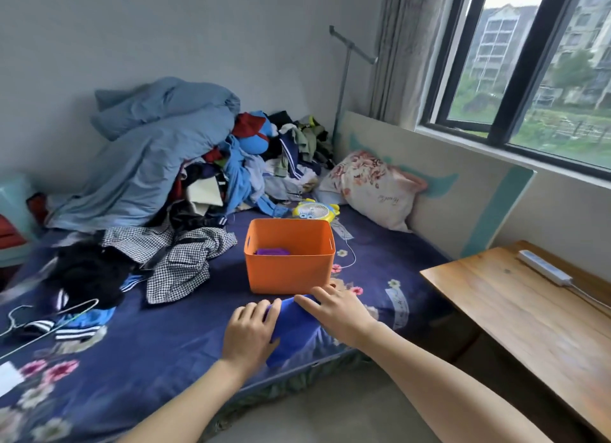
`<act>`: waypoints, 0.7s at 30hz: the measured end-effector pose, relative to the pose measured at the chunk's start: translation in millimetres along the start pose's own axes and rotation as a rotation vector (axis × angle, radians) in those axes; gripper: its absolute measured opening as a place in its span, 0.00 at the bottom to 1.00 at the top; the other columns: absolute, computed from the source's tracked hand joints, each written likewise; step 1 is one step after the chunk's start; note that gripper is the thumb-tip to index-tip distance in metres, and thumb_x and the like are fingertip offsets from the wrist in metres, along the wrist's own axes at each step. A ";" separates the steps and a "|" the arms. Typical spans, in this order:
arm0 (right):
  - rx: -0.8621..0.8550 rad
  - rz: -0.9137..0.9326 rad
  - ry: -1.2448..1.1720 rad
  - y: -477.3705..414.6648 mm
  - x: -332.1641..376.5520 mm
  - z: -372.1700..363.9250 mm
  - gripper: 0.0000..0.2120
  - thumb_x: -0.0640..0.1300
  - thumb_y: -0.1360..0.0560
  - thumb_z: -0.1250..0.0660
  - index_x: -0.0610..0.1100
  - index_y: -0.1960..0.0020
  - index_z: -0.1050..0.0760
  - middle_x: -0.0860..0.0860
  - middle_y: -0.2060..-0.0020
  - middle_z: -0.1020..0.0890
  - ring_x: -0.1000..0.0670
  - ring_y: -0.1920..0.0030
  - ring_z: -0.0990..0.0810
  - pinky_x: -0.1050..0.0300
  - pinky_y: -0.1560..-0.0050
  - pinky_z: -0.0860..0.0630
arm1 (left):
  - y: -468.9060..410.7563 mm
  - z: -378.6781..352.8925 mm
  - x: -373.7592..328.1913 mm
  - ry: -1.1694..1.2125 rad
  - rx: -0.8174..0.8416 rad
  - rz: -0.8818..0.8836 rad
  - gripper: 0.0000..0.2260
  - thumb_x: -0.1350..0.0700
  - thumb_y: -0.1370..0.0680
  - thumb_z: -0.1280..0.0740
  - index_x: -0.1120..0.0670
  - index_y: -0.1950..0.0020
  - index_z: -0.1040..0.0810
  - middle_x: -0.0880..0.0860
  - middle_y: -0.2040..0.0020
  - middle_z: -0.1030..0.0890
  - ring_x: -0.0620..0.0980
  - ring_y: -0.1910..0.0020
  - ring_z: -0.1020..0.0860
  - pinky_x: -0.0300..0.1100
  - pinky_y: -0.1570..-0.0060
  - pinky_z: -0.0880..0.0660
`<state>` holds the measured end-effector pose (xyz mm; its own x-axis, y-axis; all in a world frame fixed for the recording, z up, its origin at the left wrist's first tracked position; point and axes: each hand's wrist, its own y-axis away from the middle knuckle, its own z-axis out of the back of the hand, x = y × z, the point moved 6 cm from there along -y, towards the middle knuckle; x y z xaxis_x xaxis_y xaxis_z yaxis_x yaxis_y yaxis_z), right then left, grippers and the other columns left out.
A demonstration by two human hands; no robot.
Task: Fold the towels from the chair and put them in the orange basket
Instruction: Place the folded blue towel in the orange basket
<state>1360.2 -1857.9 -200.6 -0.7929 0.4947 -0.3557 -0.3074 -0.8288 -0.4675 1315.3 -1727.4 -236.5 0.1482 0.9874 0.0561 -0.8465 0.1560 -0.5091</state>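
We see both bare forearms reaching forward over the bed edge. Left hand [250, 331] lies palm down, fingers curled over the left edge of a blue towel [294, 330], thumb side tucked against the cloth; grip looks closed on the towel edge. Right hand [337, 312] lies flatter, fingers spread and pressed on the towel's far right part, grip open, nothing clasped that we can tell. The towel sits on the bed [185, 336] near its front edge, bunched, between the 2 hands, one corner hanging toward the floor. Just beyond it stands the orange basket [290, 267], upright, close to the right fingertips but apart. Inside it lies 1 purple folded item [273, 252]. Behind the basket, a yellow handheld fan [315, 210] with a white cable [348, 244] running down the basket's right side. Left of the basket, a checked garment [185, 260]; further back a clothes pile [258, 164] and a light blue duvet [155, 158]. A floral pillow [373, 187] leans at the headboard. Wire hangers [49, 320] lie far left. Right, a wooden tabletop [515, 313] carries a white power strip [545, 266].
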 end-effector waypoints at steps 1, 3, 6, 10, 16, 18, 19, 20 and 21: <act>0.010 0.017 0.000 -6.4 4.2 -4.1 0.29 0.41 0.41 0.30 0.47 0.41 0.33 0.49 0.65 0.22 0.48 0.71 0.24 0.61 0.78 0.29 | 3.3 -4.5 7.5 0.009 -0.017 0.003 0.39 0.51 0.54 0.21 0.55 0.46 0.30 0.52 0.62 0.19 0.52 0.68 0.21 0.40 0.69 0.24; 0.030 0.033 0.002 -16.9 8.7 -10.5 0.29 0.41 0.42 0.28 0.47 0.42 0.33 0.49 0.66 0.23 0.49 0.72 0.24 0.62 0.79 0.31 | 6.7 -9.9 19.2 0.022 -0.033 -0.008 0.33 0.53 0.49 0.24 0.56 0.47 0.31 0.52 0.64 0.19 0.52 0.70 0.21 0.40 0.71 0.24; 0.036 0.034 -0.023 -26.4 8.2 -22.3 0.21 0.43 0.34 0.40 0.48 0.41 0.33 0.51 0.65 0.22 0.50 0.71 0.23 0.62 0.79 0.32 | 6.3 -11.5 33.6 0.026 -0.081 -0.011 0.19 0.56 0.37 0.42 0.56 0.46 0.31 0.53 0.63 0.19 0.52 0.72 0.22 0.39 0.74 0.25; 0.078 0.072 -0.049 -31.0 2.9 -42.5 0.31 0.44 0.41 0.26 0.48 0.41 0.33 0.52 0.64 0.21 0.51 0.69 0.22 0.63 0.77 0.30 | -0.3 -19.5 41.1 0.020 -0.092 -0.052 0.17 0.58 0.37 0.45 0.56 0.49 0.32 0.53 0.64 0.19 0.50 0.75 0.24 0.37 0.78 0.28; 0.145 0.067 -0.130 -39.3 -25.1 -79.8 0.36 0.45 0.47 0.23 0.48 0.41 0.33 0.53 0.65 0.21 0.52 0.70 0.22 0.63 0.77 0.28 | -34.4 -52.4 50.0 0.039 0.097 -0.149 0.36 0.50 0.54 0.23 0.55 0.50 0.32 0.49 0.67 0.22 0.49 0.72 0.23 0.35 0.75 0.29; 0.170 0.061 -0.140 -42.8 -41.5 -95.8 0.37 0.46 0.48 0.23 0.49 0.42 0.33 0.53 0.66 0.22 0.52 0.70 0.22 0.64 0.76 0.28 | -52.2 -65.0 51.0 0.034 0.153 -0.179 0.36 0.48 0.54 0.23 0.55 0.50 0.32 0.48 0.68 0.23 0.48 0.72 0.24 0.34 0.75 0.30; 0.172 0.055 -0.160 -44.4 -52.1 -105.5 0.37 0.46 0.48 0.23 0.49 0.42 0.33 0.53 0.66 0.22 0.52 0.70 0.22 0.64 0.76 0.27 | -63.4 -73.0 51.5 0.034 0.179 -0.187 0.35 0.48 0.54 0.24 0.54 0.51 0.32 0.47 0.68 0.23 0.47 0.72 0.24 0.33 0.76 0.30; 0.175 0.048 -0.189 -46.2 -62.8 -115.7 0.37 0.45 0.48 0.23 0.49 0.42 0.33 0.53 0.66 0.22 0.52 0.70 0.22 0.64 0.76 0.26 | -74.5 -82.3 52.3 0.036 0.202 -0.184 0.35 0.48 0.54 0.24 0.54 0.51 0.32 0.47 0.68 0.23 0.47 0.73 0.24 0.33 0.76 0.30; 0.187 0.042 -0.217 -49.1 -71.4 -124.9 0.37 0.45 0.48 0.23 0.49 0.42 0.33 0.53 0.66 0.21 0.52 0.70 0.22 0.63 0.76 0.26 | -83.5 -91.1 54.0 0.046 0.225 -0.175 0.35 0.48 0.54 0.24 0.53 0.51 0.32 0.46 0.68 0.23 0.46 0.73 0.24 0.32 0.77 0.31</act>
<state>1497.6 -1819.9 -253.3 -0.8946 0.4086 -0.1808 -0.3481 -0.8910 -0.2915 1440.5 -1689.7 -269.3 0.3211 0.9433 0.0844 -0.8972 0.3315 -0.2919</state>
